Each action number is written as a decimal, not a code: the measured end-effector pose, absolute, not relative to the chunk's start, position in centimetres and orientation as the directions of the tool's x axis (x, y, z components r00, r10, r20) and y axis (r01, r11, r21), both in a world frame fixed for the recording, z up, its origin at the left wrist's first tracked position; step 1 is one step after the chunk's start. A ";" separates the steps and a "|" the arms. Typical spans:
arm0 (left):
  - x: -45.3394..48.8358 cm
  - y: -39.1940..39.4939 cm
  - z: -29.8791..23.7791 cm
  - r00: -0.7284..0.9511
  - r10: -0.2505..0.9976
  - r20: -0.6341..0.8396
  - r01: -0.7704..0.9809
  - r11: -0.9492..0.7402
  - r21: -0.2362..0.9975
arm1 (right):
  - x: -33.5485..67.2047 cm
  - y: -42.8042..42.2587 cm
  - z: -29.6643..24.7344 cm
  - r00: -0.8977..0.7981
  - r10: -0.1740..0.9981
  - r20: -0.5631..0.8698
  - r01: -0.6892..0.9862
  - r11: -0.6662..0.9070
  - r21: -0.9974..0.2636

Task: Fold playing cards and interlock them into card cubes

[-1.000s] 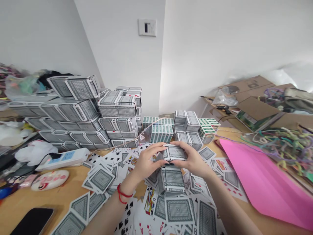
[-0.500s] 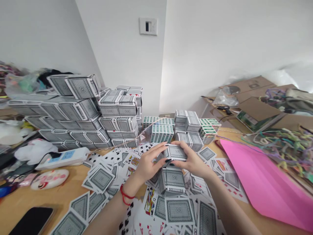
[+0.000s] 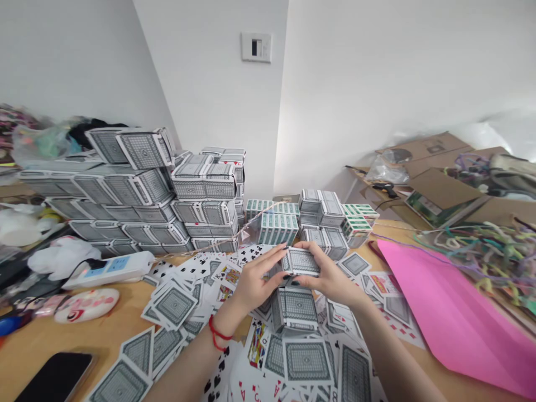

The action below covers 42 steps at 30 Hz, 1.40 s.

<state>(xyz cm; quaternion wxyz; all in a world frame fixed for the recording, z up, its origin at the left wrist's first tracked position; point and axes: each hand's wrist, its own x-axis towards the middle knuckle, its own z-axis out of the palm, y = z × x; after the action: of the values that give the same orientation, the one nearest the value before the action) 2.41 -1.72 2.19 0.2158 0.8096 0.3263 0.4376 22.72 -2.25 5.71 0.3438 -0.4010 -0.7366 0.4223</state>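
Wooden table (image 3: pixel 50 335). Wrapped card packs (image 3: pixel 138 190) are stacked along its far left edge. Open cardboard boxes (image 3: pixel 444 190) sit at the far right corner, contents unclear. Loose cards (image 3: pixel 171 307) litter the middle around a squared deck (image 3: pixel 295 310). Just above that deck, the left hand (image 3: pixel 253 282) and right hand (image 3: pixel 330 276) each close their grip on one end of a thin packet of cards (image 3: pixel 300 261).

Left hand (image 3: pixel 253 282): grips the left end of a card packet (image 3: pixel 300 261).
Right hand (image 3: pixel 333 279): grips the packet's right end.
Card block (image 3: pixel 294 310): on the table (image 3: pixel 37 340), just below the packet, at 6 o'clock.
Stacked decks (image 3: pixel 138 190): 10 o'clock.
Pink sheet (image 3: pixel 444 318): 4 o'clock.
Phone (image 3: pixel 54 377): 8 o'clock.
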 end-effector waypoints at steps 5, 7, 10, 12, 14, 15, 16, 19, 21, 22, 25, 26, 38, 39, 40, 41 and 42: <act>2.7 -1.7 1.8 0.369 0.715 0.594 0.320 -0.698 0.641 | 22.8 -2.2 5.7 -0.446 0.880 0.162 0.296 0.316 -0.901; 2.8 -1.7 1.6 0.361 0.709 0.606 0.306 -0.704 0.642 | 22.8 -2.2 5.7 -0.448 0.881 0.151 0.304 0.308 -0.901; 2.9 -1.6 1.3 0.350 0.699 0.624 0.275 -0.714 0.644 | 23.0 -2.1 5.5 -0.451 0.881 0.141 0.322 0.308 -0.895; 3.0 -1.6 1.1 0.347 0.697 0.627 0.260 -0.714 0.650 | 23.1 -2.1 5.5 -0.454 0.878 0.151 0.336 0.327 -0.883; 3.0 -1.6 1.1 0.346 0.701 0.623 0.243 -0.708 0.663 | 23.1 -2.1 5.4 -0.462 0.872 0.165 0.344 0.348 -0.872; 3.0 -1.6 1.1 0.346 0.705 0.619 0.234 -0.704 0.671 | 23.1 -2.1 5.4 -0.467 0.868 0.169 0.349 0.357 -0.866; 3.1 -1.6 1.1 0.346 0.708 0.616 0.224 -0.700 0.679 | 23.1 -2.0 5.5 -0.471 0.864 0.178 0.357 0.372 -0.857; 3.2 -1.8 1.2 0.352 0.716 0.603 0.196 -0.687 0.700 | 23.0 -2.0 5.7 -0.486 0.847 0.217 0.385 0.430 -0.817; 3.4 -1.9 1.4 0.360 0.723 0.590 0.186 -0.675 0.714 | 23.0 -2.1 5.8 -0.500 0.834 0.232 0.379 0.451 -0.808; 3.4 -2.0 1.4 0.359 0.727 0.585 0.182 -0.669 0.721 | 22.9 -2.1 5.8 -0.505 0.830 0.235 0.365 0.452 -0.814; 3.6 -2.1 1.5 0.343 0.742 0.576 0.163 -0.650 0.742 | 22.7 -2.2 5.8 -0.502 0.829 0.248 0.337 0.451 -0.826; 3.6 -2.1 1.5 0.334 0.750 0.570 0.154 -0.640 0.753 | 22.6 -2.2 5.9 -0.495 0.831 0.254 0.341 0.455 -0.823; 3.5 -1.9 0.7 0.380 0.831 0.406 0.047 -0.456 0.889 | 22.4 -2.4 5.8 -0.458 0.873 0.166 0.271 0.316 -0.909; 3.4 -1.9 0.8 0.391 0.832 0.395 0.044 -0.445 0.894 | 22.5 -2.4 5.7 -0.462 0.873 0.157 0.241 0.294 -0.925; 3.4 -2.0 0.8 0.397 0.833 0.386 0.043 -0.437 0.898 | 22.5 -2.3 5.7 -0.464 0.873 0.150 0.216 0.275 -0.937; 3.4 -2.0 0.8 0.399 0.834 0.382 0.042 -0.433 0.901 | 22.5 -2.3 5.6 -0.462 0.875 0.147 0.197 0.263 -0.944; 3.5 -2.0 0.7 0.396 0.836 0.380 0.043 -0.430 0.902 | 22.5 -2.3 5.6 -0.459 0.876 0.145 0.187 0.255 -0.949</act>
<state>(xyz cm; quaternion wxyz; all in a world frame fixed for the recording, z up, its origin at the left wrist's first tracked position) 3.47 -2.03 0.73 0.4359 0.7128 0.3081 0.4549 22.53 -2.30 5.56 0.3588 -0.3763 -0.7063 0.4804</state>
